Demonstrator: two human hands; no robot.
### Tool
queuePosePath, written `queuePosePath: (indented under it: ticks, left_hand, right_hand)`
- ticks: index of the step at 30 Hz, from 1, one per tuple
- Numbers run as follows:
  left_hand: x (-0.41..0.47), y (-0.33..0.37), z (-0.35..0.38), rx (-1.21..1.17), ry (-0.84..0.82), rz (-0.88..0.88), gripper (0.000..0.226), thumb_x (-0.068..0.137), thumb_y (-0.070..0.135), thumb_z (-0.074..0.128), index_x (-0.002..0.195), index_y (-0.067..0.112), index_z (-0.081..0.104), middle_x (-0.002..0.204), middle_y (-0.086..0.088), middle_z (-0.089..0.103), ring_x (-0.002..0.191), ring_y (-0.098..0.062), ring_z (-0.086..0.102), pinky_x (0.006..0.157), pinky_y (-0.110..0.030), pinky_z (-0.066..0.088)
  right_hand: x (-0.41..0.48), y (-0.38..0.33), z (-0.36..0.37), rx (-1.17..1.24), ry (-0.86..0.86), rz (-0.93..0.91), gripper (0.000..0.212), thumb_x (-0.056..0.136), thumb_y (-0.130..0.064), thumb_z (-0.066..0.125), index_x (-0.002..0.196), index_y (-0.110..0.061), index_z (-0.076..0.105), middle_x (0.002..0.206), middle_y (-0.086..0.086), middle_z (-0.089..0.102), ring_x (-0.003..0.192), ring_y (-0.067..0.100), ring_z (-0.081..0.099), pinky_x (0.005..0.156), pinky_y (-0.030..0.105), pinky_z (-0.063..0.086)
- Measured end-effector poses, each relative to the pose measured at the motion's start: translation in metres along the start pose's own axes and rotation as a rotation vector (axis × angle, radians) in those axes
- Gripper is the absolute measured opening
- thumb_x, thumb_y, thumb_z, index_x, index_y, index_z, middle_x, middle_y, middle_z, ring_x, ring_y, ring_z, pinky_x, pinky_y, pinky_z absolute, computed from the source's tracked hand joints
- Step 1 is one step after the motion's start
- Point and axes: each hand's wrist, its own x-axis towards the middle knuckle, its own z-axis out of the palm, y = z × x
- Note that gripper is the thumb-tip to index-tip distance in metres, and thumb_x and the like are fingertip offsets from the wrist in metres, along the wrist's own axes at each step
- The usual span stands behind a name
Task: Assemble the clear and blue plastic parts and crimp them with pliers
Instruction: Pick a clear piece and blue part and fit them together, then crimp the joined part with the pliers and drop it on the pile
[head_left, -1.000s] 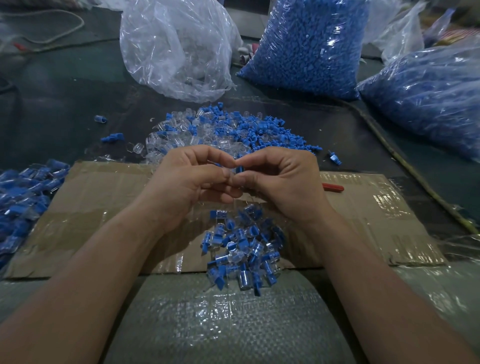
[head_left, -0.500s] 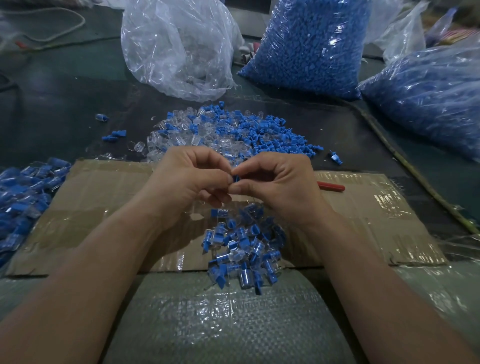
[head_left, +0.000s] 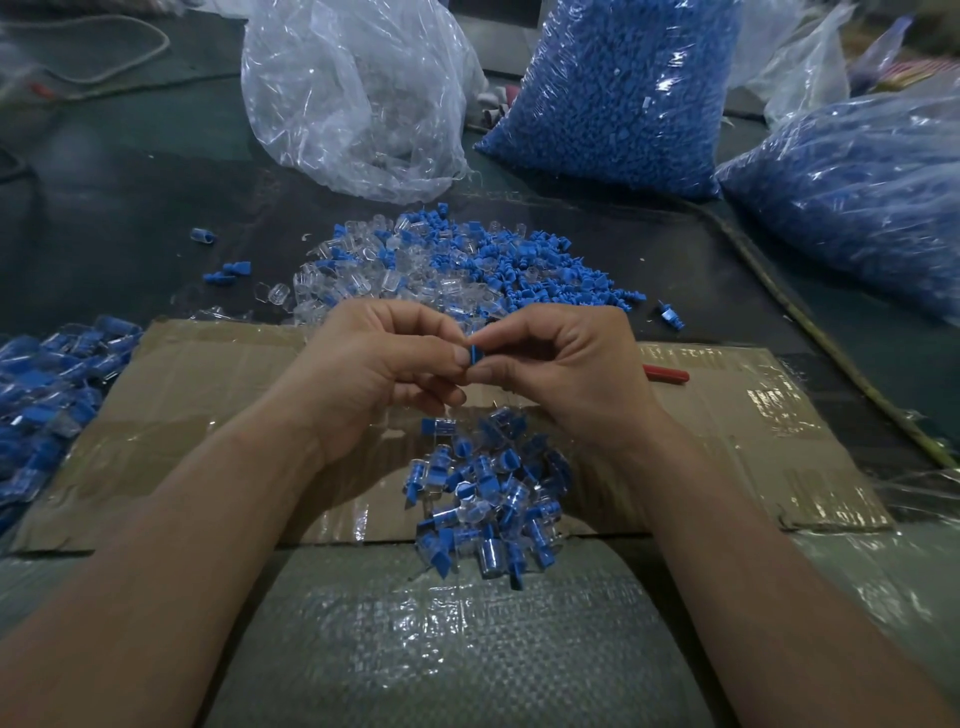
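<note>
My left hand (head_left: 374, 374) and my right hand (head_left: 566, 374) meet fingertip to fingertip above the cardboard sheet (head_left: 208, 415). Between them they pinch a small blue plastic part (head_left: 475, 356); any clear part with it is hidden by my fingers. Below my hands lies a small heap of joined clear-and-blue pieces (head_left: 488, 493). Beyond my hands spreads a pile of loose clear and blue parts (head_left: 441, 265). A red pliers handle (head_left: 667, 373) pokes out from behind my right hand.
A nearly empty clear bag (head_left: 353, 93) stands at the back. Two bags of blue parts (head_left: 618, 88) (head_left: 857, 192) fill the back right. Another heap of assembled pieces (head_left: 47, 395) lies at the far left. A few stray blue parts (head_left: 228, 270) sit on the dark table.
My hands have stayed together over the cardboard, shifting slightly. The blue part now shows more plainly between my fingertips.
</note>
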Motion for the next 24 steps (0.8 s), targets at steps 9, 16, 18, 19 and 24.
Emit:
queuePosePath:
  ticks: [9,16,18,19,24]
  left_hand:
    - [0.000,0.000,0.001,0.005,0.021,-0.020,0.007,0.053,0.005,0.068,0.060,0.007,0.066,0.055,-0.008,0.064,0.046,-0.016,0.061,0.043,-0.018,0.049]
    - [0.000,-0.002,0.003,-0.030,0.050,-0.008,0.005,0.054,0.006,0.067,0.054,0.011,0.068,0.056,-0.008,0.064,0.047,-0.014,0.060,0.045,-0.019,0.049]
    - [0.001,-0.002,0.001,-0.050,0.081,0.003,0.004,0.054,0.007,0.067,0.055,0.012,0.068,0.056,-0.007,0.065,0.048,-0.013,0.061,0.045,-0.018,0.050]
    - [0.002,-0.002,-0.001,-0.055,0.099,0.009,0.004,0.054,0.008,0.067,0.057,0.010,0.066,0.057,-0.006,0.065,0.048,-0.013,0.062,0.046,-0.018,0.050]
    - [0.003,-0.001,-0.002,-0.069,0.147,0.022,0.014,0.054,0.009,0.067,0.066,0.005,0.062,0.057,-0.008,0.066,0.049,-0.014,0.062,0.046,-0.019,0.051]
  right_hand:
    - [0.000,0.000,-0.001,-0.123,-0.006,-0.070,0.029,0.069,-0.005,0.074,0.093,-0.018,0.065,0.077,-0.017,0.062,0.075,-0.001,0.064,0.068,0.010,0.050]
    - [0.002,-0.001,-0.004,-0.175,-0.052,0.057,0.027,0.070,-0.014,0.074,0.095,-0.021,0.065,0.081,-0.018,0.062,0.078,-0.002,0.063,0.069,0.009,0.049]
    - [0.004,0.001,-0.013,-0.275,-0.022,0.154,0.034,0.069,-0.023,0.075,0.102,-0.019,0.066,0.082,-0.019,0.061,0.079,-0.002,0.063,0.070,0.009,0.048]
    - [0.005,0.003,-0.020,-0.350,0.008,0.198,0.036,0.070,-0.027,0.075,0.103,-0.019,0.066,0.082,-0.019,0.060,0.080,-0.001,0.062,0.072,0.011,0.048]
    - [0.004,0.013,-0.057,-0.506,0.086,0.404,0.047,0.065,-0.040,0.078,0.107,-0.025,0.064,0.088,-0.022,0.057,0.081,-0.008,0.052,0.068,0.007,0.037]
